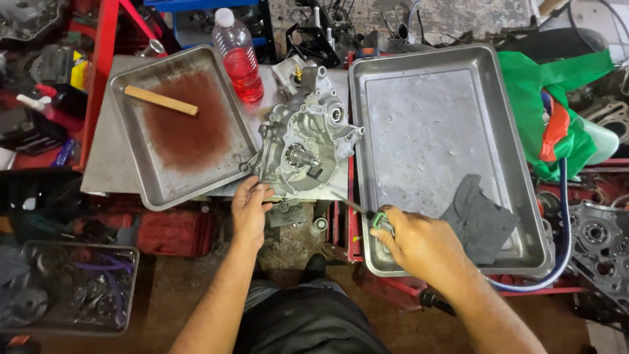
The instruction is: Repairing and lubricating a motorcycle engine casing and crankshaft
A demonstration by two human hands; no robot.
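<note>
Left hand grips the lower-left edge of the aluminium engine case, fingers wrapped on its rim. Case sits on the grey surface, between the rust-stained tray and the large steel tray, overhanging the front edge. Right hand is closed around a green-handled screwdriver, shaft angled up-left toward the case; tip contact not clear. Wooden stick lies in the stained tray, dark rag in the large one. Bottle of red liquid stands just behind the case.
</note>
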